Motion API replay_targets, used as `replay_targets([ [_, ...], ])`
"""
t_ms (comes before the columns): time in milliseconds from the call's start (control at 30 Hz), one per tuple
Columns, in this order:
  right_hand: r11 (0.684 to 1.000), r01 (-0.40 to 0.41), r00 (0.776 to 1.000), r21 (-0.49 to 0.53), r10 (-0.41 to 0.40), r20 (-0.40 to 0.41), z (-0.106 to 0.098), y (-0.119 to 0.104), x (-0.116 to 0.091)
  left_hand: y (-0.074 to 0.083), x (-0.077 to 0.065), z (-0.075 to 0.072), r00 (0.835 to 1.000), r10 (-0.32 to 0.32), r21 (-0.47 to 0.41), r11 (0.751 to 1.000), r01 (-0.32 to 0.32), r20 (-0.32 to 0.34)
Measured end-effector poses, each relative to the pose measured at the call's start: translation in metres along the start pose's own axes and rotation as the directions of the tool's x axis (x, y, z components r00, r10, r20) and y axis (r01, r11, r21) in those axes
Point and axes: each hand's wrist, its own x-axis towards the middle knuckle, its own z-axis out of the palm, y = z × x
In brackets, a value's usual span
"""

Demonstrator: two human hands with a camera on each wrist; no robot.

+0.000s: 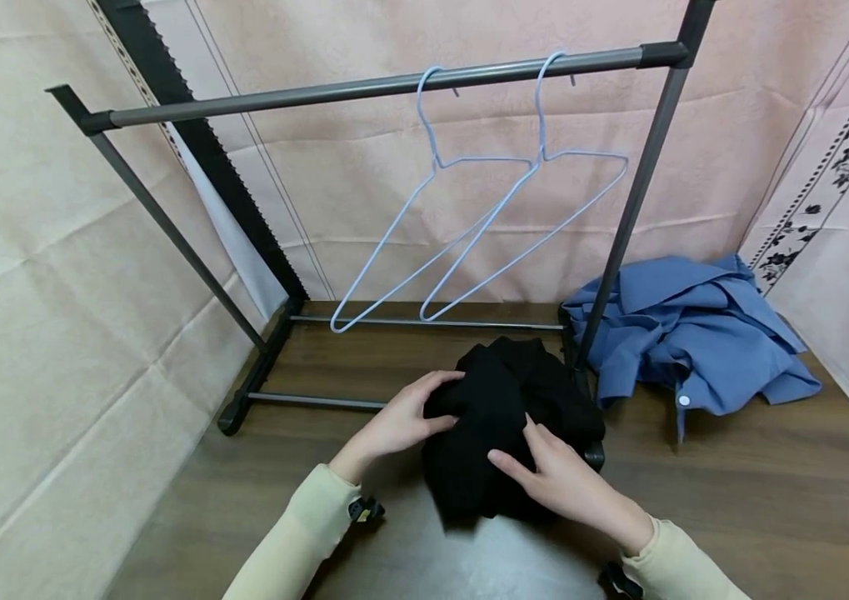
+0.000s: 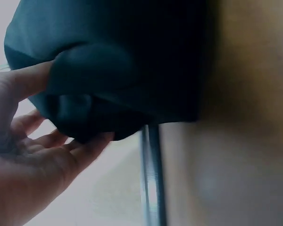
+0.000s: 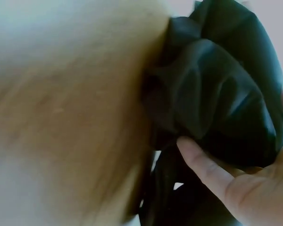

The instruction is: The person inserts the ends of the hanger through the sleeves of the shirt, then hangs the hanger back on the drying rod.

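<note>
A crumpled black garment (image 1: 480, 433) is bunched up between my two hands, low in front of the rack. My left hand (image 1: 402, 423) grips its left side, the thumb on the near face and the fingers around the far edge. In the left wrist view, the thumb and fingers (image 2: 33, 77) pinch a fold of the dark cloth. On the other side my right hand (image 1: 562, 475) holds the bundle, thumb toward me. The right wrist view shows a finger (image 3: 205, 167) along the underside of the gathered cloth (image 3: 217, 89). Folding hides the garment's shape.
Two light-blue hangers (image 1: 394, 225) hang from the top bar (image 1: 304, 94) of a dark metal rack. A crumpled blue shirt (image 1: 694, 333) lies right of the rack on the wooden surface (image 1: 754, 492). Pale cloth walls (image 1: 57, 292) enclose the area; the rack's lower bar (image 1: 319, 402) runs behind my left hand.
</note>
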Motion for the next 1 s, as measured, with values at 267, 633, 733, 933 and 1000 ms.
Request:
replay_targets([
  [267,0.997,0.082,0.997,0.002,-0.082,0.008,-0.008,0.017,0.003,-0.010,-0.016,-0.005,0.997,0.029,0.019,0.999,-0.028,-0.076],
  [633,0.978,0.189,0.957,-0.086,-0.203,-0.209,-0.065,0.024,0.002,0.009,-0.038,-0.039,0.977,0.055,0.044,0.998,-0.047,-0.207],
  [733,0.969,0.222,0.936,-0.109,-0.243,-0.254,-0.070,0.025,0.004,0.018,-0.041,-0.043,0.976,0.093,0.053,0.995,-0.085,-0.196],
  [933,0.961,0.234,0.922,-0.147,-0.268,-0.281,-0.071,0.035,0.014,0.032,-0.039,-0.032,0.988,0.109,0.070,0.992,-0.102,-0.110],
  [1000,0.967,0.205,0.940,-0.153,-0.238,-0.246,-0.068,0.041,0.020,0.032,-0.037,-0.024,0.995,0.069,0.076,0.995,-0.063,-0.077],
])
